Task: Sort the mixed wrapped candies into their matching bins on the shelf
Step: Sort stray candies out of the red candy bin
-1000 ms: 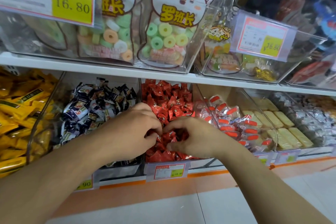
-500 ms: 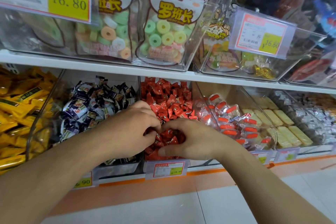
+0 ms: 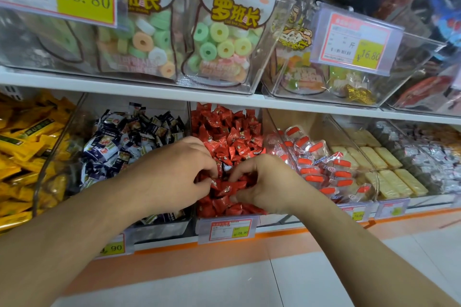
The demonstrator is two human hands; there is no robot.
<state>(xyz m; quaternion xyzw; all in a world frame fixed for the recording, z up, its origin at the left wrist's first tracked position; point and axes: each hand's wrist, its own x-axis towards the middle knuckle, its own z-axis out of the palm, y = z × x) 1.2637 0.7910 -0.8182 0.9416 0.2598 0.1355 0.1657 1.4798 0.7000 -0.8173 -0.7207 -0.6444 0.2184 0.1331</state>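
head view: a shop shelf (image 3: 149, 87) carries clear bins in a row. both hands dig in the red candy bin (image 3: 228, 228), likely hunting strays. the left hand (image 3: 174, 172) curls its fingers among red candies (image 3: 232, 137); the right hand (image 3: 264, 184) pinches one wrapper. dark-wrapped candies (image 3: 129, 137) lie just beyond the left knuckles.

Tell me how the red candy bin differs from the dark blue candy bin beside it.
The red candy bin holds plain red wrappers; the dark blue candy bin holds navy-and-white ones. Both hands, left hand and right hand, dig in the red bin, none in the blue. Both are clear and front-tagged.
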